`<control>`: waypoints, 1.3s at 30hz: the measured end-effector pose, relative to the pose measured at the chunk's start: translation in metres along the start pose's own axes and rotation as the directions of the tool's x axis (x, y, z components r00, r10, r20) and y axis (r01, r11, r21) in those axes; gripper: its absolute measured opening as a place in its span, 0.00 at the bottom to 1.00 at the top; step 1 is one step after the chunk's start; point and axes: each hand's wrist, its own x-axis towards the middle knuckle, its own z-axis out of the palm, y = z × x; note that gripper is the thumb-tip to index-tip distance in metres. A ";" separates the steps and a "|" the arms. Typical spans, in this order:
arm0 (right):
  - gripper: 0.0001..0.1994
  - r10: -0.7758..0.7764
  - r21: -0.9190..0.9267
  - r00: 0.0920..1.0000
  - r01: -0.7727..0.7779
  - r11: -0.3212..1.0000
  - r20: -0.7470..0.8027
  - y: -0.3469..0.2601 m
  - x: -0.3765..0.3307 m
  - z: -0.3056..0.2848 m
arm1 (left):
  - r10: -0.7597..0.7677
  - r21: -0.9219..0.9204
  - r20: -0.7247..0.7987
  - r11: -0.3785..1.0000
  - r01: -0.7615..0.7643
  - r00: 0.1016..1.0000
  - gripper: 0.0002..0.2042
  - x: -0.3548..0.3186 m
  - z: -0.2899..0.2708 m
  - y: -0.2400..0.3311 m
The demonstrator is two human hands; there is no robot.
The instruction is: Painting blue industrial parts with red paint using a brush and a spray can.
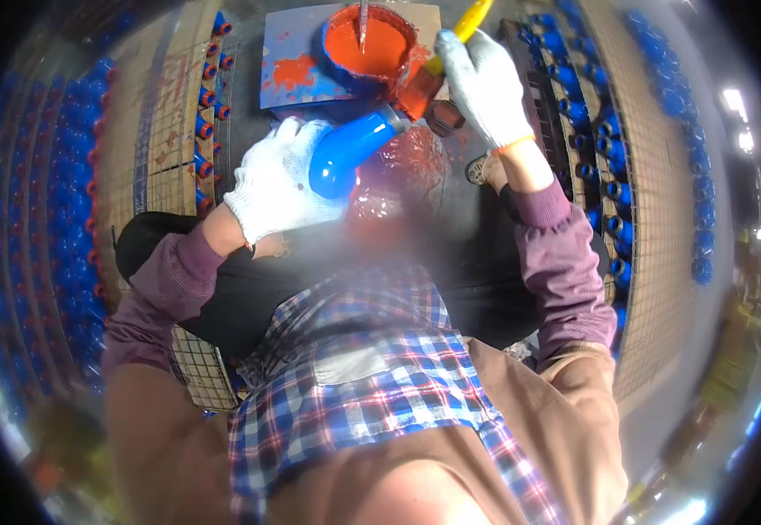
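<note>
My left hand (280, 175), in a white knit glove, grips a glossy blue rounded metal piece (345, 156). Its narrower threaded end tilts up and to the right. My gloved right hand (487, 92) is closed round a paintbrush (473, 17) with a yellow handle. Red paint covers the bristles, which lie at the threaded end; whether they press on it I cannot tell. Just beyond the brush stands a round bucket (372, 82) of red-orange paint, with a thin stick (364, 24) standing in it.
Under the bucket is a paint-stained board or box (277, 52). A red-smeared clear plastic sheet (415, 166) lies below my hands. Wire racks with several blue pieces stand at the left (204, 127) and right (612, 144); many on the left have red ends. My knees flank the work area.
</note>
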 end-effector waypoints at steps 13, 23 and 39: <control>0.14 -0.251 -0.145 0.968 0.251 0.957 0.014 -0.009 -0.036 0.013 | 0.128 0.550 0.174 0.810 -0.204 0.976 0.37 0.000 -0.011 0.022; 0.08 -0.424 -0.004 0.900 0.425 0.905 -0.101 -0.020 -0.079 -0.004 | -0.113 0.085 0.256 0.992 0.094 0.960 0.38 0.003 -0.008 0.014; 0.10 0.007 0.588 1.000 0.004 0.809 -0.016 0.004 -0.101 -0.009 | -0.248 -0.938 0.248 -0.304 0.168 0.936 0.24 -0.054 0.067 -0.048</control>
